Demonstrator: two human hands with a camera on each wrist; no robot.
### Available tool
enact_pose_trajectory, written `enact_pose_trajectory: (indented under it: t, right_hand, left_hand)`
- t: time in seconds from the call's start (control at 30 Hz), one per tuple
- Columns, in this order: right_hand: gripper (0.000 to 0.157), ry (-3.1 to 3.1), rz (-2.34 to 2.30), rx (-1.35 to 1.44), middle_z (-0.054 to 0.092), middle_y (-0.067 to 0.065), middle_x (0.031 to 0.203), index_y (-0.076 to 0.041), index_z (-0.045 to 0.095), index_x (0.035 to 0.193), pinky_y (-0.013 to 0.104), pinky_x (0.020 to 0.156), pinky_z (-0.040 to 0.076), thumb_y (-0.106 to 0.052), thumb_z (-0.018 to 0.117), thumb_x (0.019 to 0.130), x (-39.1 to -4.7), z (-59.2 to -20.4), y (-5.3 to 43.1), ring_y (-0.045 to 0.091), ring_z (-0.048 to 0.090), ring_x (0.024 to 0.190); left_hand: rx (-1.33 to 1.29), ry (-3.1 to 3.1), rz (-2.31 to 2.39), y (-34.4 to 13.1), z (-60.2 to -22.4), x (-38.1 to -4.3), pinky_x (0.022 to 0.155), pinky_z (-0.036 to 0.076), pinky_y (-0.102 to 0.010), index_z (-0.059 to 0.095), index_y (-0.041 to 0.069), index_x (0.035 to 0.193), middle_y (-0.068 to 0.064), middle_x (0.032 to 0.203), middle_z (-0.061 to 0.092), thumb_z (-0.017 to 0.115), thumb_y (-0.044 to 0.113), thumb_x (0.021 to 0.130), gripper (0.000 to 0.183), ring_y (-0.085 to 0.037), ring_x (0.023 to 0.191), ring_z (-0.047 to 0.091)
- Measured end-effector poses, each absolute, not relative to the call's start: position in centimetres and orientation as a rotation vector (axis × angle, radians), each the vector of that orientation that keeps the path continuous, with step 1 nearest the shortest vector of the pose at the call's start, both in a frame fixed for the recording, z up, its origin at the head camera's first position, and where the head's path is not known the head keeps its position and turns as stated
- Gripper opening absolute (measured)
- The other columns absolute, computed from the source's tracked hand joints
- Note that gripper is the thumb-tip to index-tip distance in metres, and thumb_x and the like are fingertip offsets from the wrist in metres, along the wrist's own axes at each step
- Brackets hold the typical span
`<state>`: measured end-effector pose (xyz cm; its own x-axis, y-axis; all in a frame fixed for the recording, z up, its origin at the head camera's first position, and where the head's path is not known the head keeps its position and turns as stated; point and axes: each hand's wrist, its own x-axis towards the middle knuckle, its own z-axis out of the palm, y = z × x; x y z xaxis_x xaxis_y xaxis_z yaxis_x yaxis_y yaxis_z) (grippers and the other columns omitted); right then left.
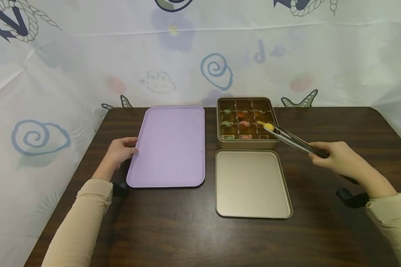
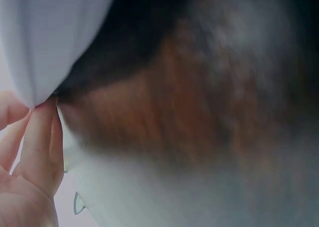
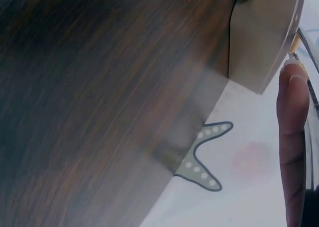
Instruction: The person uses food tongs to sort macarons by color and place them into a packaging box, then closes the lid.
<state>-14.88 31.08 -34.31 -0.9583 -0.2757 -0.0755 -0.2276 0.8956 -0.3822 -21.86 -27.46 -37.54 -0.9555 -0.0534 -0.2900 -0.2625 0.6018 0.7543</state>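
At the left, my left hand (image 1: 117, 151) pinches the left rim of a lilac rectangular tray (image 1: 170, 148), which lies flat on the table. The left wrist view shows the thumb and fingers (image 2: 40, 137) meeting at the tray's edge. My right hand (image 1: 337, 158) grips a pair of metal tongs (image 1: 295, 141) around the handles. Between the tong tips is a small round yellow piece (image 1: 269, 127), over the right side of a gold square tin (image 1: 247, 144). Inside the tin, clear-walled compartments hold small green, red, pink and yellow pieces.
The tin's gold lid (image 1: 250, 183) lies flat in front of it, right of the tray. All stand on a dark wood-grain table (image 1: 173, 226). Behind hangs a white printed curtain (image 1: 133, 55), close to the table's back edge.
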Motion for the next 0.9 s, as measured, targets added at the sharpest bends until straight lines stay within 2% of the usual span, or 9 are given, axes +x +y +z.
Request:
enact_pose_trajectory:
  t: [0.2, 0.37, 0.43, 0.6, 0.73, 0.9]
  right_hand:
    - [0.050, 2.923, -0.568, -0.389, 0.045, -0.001, 0.053, 0.010, 0.048, 0.133, 0.024, 0.043, 0.030, -0.019, 0.057, 0.094, -15.08, -34.36, 31.39, 0.006, 0.028, 0.041]
    - [0.051, 2.908, -0.574, -0.380, 0.058, 0.003, 0.061, 0.010, 0.047, 0.134, 0.025, 0.044, 0.030, -0.020, 0.057, 0.094, -15.18, -34.40, 31.51, 0.006, 0.029, 0.041]
    - [0.052, 2.910, -0.577, -0.373, 0.065, 0.008, 0.072, 0.010, 0.046, 0.134, 0.025, 0.046, 0.031, -0.021, 0.057, 0.093, -15.23, -34.44, 31.54, 0.007, 0.031, 0.042]
    - [0.054, 2.908, -0.600, -0.351, 0.070, 0.018, 0.098, 0.010, 0.046, 0.135, 0.024, 0.051, 0.034, -0.022, 0.058, 0.093, -15.41, -34.68, 31.58, 0.004, 0.042, 0.052]
    - [0.052, 2.921, -0.629, -0.361, 0.071, 0.014, 0.100, 0.009, 0.049, 0.132, 0.022, 0.056, 0.042, -0.021, 0.061, 0.092, -15.48, -34.99, 31.55, -0.005, 0.051, 0.068]
    - [0.047, 2.959, -0.660, -0.391, 0.071, 0.009, 0.095, 0.007, 0.053, 0.128, 0.021, 0.058, 0.047, -0.019, 0.064, 0.090, -15.48, -35.23, 31.48, -0.013, 0.051, 0.072]
  left_hand:
    - [-0.259, 2.588, 1.289, -27.35, -37.61, -21.88, 0.103, 0.045, -0.048, 0.037, -0.005, 0.143, -0.030, 0.143, 0.042, 0.049, 0.000, 0.092, 0.053, -0.043, 0.124, 0.050]
    - [-0.262, 2.589, 1.292, -27.34, -37.66, -21.93, 0.103, 0.045, -0.048, 0.037, -0.006, 0.143, -0.030, 0.143, 0.042, 0.050, 0.000, 0.092, 0.053, -0.043, 0.124, 0.050]
    - [-0.263, 2.589, 1.297, -27.37, -37.67, -21.97, 0.103, 0.044, -0.048, 0.037, -0.006, 0.143, -0.030, 0.143, 0.042, 0.050, 0.000, 0.092, 0.053, -0.042, 0.124, 0.050]
    - [-0.271, 2.582, 1.304, -27.33, -37.63, -22.00, 0.103, 0.044, -0.049, 0.037, -0.005, 0.143, -0.030, 0.143, 0.042, 0.050, 0.001, 0.091, 0.053, -0.042, 0.124, 0.050]
    - [-0.285, 2.572, 1.306, -27.26, -37.65, -22.04, 0.104, 0.044, -0.048, 0.037, -0.005, 0.143, -0.030, 0.143, 0.042, 0.050, 0.001, 0.092, 0.053, -0.042, 0.125, 0.049]
    - [-0.288, 2.570, 1.301, -27.21, -37.71, -22.07, 0.105, 0.043, -0.049, 0.036, -0.005, 0.144, -0.030, 0.144, 0.041, 0.049, 0.002, 0.092, 0.054, -0.042, 0.126, 0.049]
